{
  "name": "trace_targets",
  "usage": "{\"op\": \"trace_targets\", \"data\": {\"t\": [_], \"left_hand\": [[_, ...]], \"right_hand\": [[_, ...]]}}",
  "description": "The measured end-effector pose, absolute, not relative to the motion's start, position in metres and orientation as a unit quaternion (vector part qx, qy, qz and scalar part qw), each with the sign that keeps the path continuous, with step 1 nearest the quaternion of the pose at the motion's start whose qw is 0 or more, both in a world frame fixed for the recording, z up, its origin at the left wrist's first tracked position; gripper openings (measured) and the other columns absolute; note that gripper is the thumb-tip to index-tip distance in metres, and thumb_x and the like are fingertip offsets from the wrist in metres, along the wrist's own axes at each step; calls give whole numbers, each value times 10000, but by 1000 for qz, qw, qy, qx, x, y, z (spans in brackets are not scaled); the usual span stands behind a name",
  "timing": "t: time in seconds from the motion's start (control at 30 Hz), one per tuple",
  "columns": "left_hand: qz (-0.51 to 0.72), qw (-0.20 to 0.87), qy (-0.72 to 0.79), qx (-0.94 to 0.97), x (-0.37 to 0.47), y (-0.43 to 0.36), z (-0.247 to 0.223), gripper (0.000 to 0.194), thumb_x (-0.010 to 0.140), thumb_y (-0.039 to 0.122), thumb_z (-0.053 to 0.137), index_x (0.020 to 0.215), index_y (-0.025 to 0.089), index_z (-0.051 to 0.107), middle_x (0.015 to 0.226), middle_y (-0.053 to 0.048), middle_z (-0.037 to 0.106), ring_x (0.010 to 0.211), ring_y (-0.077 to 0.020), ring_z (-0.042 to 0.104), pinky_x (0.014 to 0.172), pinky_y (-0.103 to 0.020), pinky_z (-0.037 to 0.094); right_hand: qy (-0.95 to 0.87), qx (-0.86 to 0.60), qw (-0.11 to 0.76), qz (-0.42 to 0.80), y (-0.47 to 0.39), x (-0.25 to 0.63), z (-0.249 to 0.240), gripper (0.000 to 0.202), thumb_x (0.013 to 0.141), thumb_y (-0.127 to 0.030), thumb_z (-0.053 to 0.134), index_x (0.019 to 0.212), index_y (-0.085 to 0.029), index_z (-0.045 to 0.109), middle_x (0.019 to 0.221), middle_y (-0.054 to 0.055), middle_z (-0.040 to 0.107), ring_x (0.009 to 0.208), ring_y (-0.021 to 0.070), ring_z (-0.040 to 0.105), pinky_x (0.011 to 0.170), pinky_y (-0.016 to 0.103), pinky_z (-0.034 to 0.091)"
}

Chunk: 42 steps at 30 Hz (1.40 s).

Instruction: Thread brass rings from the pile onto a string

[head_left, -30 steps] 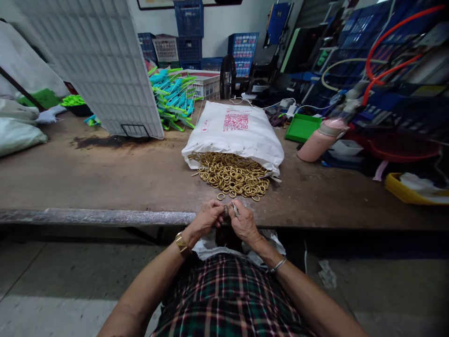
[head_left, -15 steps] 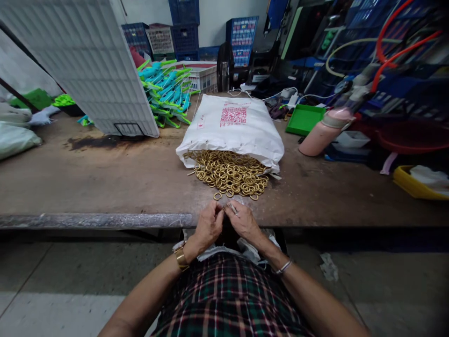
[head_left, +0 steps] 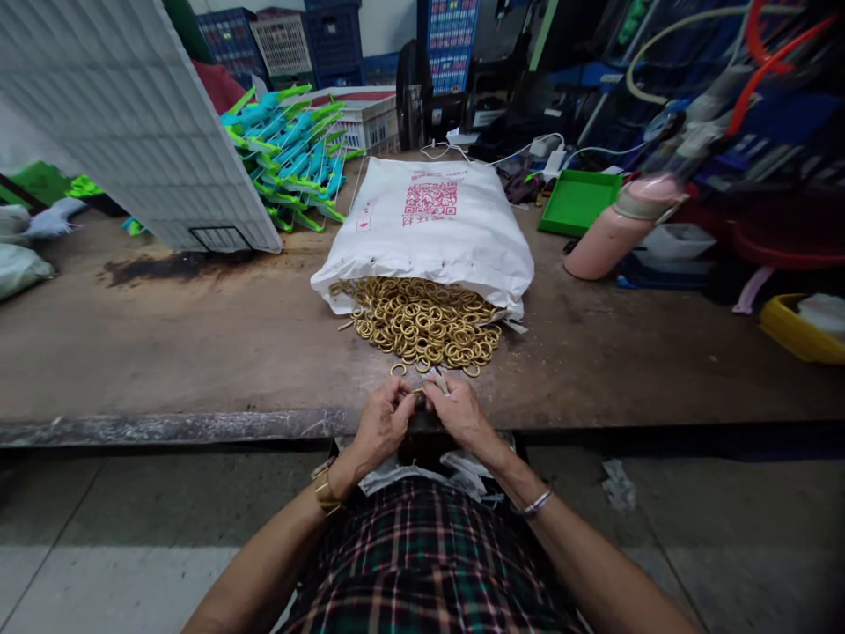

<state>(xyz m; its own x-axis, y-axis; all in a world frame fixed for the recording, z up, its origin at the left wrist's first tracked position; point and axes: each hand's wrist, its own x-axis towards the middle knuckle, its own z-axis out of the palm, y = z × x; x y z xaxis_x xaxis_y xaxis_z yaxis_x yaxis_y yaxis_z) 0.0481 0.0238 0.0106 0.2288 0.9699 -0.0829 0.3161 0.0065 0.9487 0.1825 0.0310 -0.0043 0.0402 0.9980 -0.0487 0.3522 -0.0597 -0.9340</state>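
Note:
At the front edge of the table, my left hand (head_left: 383, 421) is closed with its thumb and fingertips pinched on a brass-coloured ring (head_left: 417, 390), seen only as a thin sliver. Close beside it, my right hand (head_left: 464, 416) is closed around a small, thin, pale tool (head_left: 437, 380); its exact kind is too small to make out. Just beyond my fingers, a heap of brass-coloured rings (head_left: 426, 326) spills from the mouth of a white woven sack (head_left: 488, 216) with a red printed code. Several single rings lie at the near side of the heap.
A tilted pale ribbed panel (head_left: 151, 132) stands on the left, with a pile of green and blue plastic pieces (head_left: 283, 158) behind. On the right are a green tray (head_left: 581, 201), a pink bottle (head_left: 607, 238) and a yellow bin (head_left: 802, 339). The table edge (head_left: 178, 429) runs before me.
The view has shifted slightly, so the sack and table appear a little further left. My hands stay together at the edge; the ring between the fingertips now shows more clearly.

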Motion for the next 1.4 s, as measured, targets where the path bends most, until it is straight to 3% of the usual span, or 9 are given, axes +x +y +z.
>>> {"op": "trace_targets", "data": {"t": [0.2,0.37,0.7,0.93,1.13,1.4], "left_hand": [[301,627,509,508,48,20,17,279,759,445,514,761,173,450,550,51,503,390,-48,419,396,-159,330],[303,652,501,481,50,18,22,289,743,444,546,787,169,470,591,40,531,413,-40,439,408,-146,347],[313,724,445,424,44,17,18,289,749,436,549,771,155,488,651,19,535,449,-34,430,423,-147,340],[327,704,466,425,48,17,24,327,726,474,559,791,164,475,668,16,537,469,-44,444,416,-150,352],[324,679,487,444,49,17,25,317,736,472,538,783,166,467,661,14,544,474,-47,455,421,-150,358],[324,671,495,447,48,17,24,302,737,458,528,791,167,469,650,20,544,477,-53,462,430,-159,359]], "right_hand": [[-565,-603,392,405,31,182,-3,226,748,-316,430,568,-186,470,504,-44,463,498,91,413,513,214,325],[-581,-595,384,402,30,181,0,177,712,-338,493,644,-177,520,581,-30,522,551,97,444,541,216,346],[-600,-573,364,423,31,183,2,247,770,-361,422,601,-185,458,529,-42,469,508,90,403,495,209,316],[-667,-595,324,308,28,195,2,218,816,-284,367,648,-198,476,549,-21,488,513,108,415,510,217,307],[-772,-560,208,217,19,198,2,160,726,-122,407,744,-204,543,616,16,582,532,138,470,516,245,261],[-789,-566,162,177,19,195,0,197,719,-110,407,797,-196,566,657,42,629,543,161,509,519,267,234]]}}
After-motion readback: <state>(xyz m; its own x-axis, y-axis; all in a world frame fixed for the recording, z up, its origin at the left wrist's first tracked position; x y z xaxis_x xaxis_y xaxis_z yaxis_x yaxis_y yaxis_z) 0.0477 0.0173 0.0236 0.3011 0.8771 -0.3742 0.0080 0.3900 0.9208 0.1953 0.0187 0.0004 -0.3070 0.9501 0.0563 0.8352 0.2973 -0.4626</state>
